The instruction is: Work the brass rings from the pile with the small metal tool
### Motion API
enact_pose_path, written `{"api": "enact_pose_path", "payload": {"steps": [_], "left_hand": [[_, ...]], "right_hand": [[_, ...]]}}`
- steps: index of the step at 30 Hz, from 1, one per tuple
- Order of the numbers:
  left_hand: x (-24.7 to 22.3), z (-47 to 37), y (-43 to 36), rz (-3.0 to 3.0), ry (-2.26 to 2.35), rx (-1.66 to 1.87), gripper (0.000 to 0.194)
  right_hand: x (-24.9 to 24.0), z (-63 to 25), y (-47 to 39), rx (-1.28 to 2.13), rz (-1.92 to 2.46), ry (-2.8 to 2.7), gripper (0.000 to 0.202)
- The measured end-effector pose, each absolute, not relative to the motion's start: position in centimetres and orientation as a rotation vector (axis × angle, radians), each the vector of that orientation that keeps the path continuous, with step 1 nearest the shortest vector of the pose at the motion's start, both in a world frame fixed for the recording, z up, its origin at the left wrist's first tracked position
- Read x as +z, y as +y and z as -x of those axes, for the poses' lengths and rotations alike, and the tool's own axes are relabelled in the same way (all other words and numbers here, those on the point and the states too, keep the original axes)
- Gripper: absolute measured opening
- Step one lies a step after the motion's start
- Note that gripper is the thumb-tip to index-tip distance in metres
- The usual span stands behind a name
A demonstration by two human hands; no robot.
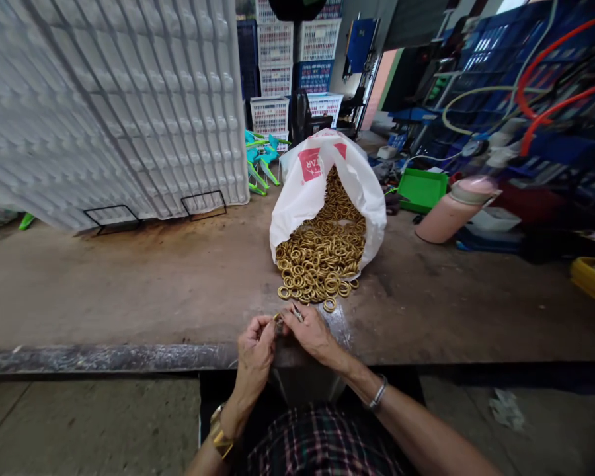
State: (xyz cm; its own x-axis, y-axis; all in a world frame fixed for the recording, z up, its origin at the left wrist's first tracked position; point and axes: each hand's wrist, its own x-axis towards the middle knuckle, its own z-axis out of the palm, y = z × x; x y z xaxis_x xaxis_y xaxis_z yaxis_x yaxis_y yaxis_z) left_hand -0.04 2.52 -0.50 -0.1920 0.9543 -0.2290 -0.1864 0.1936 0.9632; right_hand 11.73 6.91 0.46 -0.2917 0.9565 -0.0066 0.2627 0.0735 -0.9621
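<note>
Close to the table's front edge, my left hand (256, 349) pinches a brass-coloured ring (277, 318) between thumb and fingers. My right hand (312, 336) is closed around a small pointed metal tool (297, 313), whose exact kind I cannot make out. The fingertips of both hands meet at the ring, and the fingers partly cover it. Just beyond them, a heap of brass-coloured rings (317, 254) spills from the mouth of a white plastic bag (297, 205) with red print. One loose ring (330, 305) lies at the front of the heap.
Stacked white ribbed trays (168, 99) stand at the left, beside thin black wire stands (204, 203). To the right are a pink bottle (451, 215), a green tray (422, 188) and a yellow container (592, 281). The wooden tabletop (104, 284) ends at a worn front edge.
</note>
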Motion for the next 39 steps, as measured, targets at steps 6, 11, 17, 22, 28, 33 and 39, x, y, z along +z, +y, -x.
{"api": "enact_pose_path", "payload": {"steps": [6, 11, 17, 22, 28, 33, 39], "left_hand": [[0.14, -0.24, 2.34, -0.94, 1.377, 1.219, 0.028], [0.02, -0.08, 2.43, -0.847, 1.278, 1.062, 0.032], [-0.04, 0.25, 2.33, -0.825, 1.201, 1.056, 0.029], [0.08, 0.39, 2.22, -0.778, 1.136, 1.073, 0.028], [0.31, 0.56, 2.16, -0.698, 1.086, 1.092, 0.028], [0.37, 0.69, 2.1, -0.652, 1.039, 1.138, 0.027], [0.32, 0.55, 1.99, -0.639, 1.05, 1.178, 0.03]], "right_hand": [[0.33, -11.9, 7.07, 1.229, 1.339, -1.684, 0.026], [0.44, -11.86, 7.0, 1.183, 1.353, -1.705, 0.02], [0.58, -11.99, 6.88, 1.212, 1.326, -1.723, 0.025], [0.46, -11.8, 6.88, 1.247, 1.281, -1.712, 0.024], [0.32, -11.48, 6.83, 1.278, 1.229, -1.7, 0.026], [0.34, -11.58, 7.02, 1.219, 1.292, -1.759, 0.023], [-0.4, -12.27, 6.31, 0.72, 1.468, -2.316, 0.019]]}}
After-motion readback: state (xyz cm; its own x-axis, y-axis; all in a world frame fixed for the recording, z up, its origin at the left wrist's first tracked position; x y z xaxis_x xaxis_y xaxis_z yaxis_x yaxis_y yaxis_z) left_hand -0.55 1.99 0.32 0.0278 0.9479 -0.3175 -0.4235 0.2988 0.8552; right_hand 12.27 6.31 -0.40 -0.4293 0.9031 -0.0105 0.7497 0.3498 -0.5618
